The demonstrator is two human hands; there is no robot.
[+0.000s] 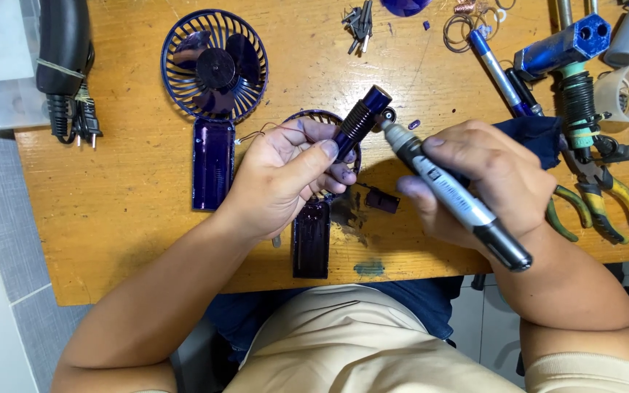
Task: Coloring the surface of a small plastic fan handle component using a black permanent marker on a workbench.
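Observation:
My left hand point(289, 175) grips a small dark blue cylindrical part with a ribbed black collar point(362, 120), held tilted over the table. My right hand point(485, 178) holds a grey and black pen-shaped rotary tool point(449, 193), its tip touching the top end of the blue part. Under my left hand lies a dark blue fan shell half point(312, 236) with thin wires. The other fan half with grille and blades point(215, 65) lies to the left on the wooden table point(125, 218).
A black corded tool with plug point(67, 65) lies at the far left. Screws point(358, 22), wire rings point(467, 25), a blue pen point(496, 69), yellow-handled pliers point(606, 196), a blue vise-like tool point(566, 44) and a dark cloth point(540, 135) crowd the right side.

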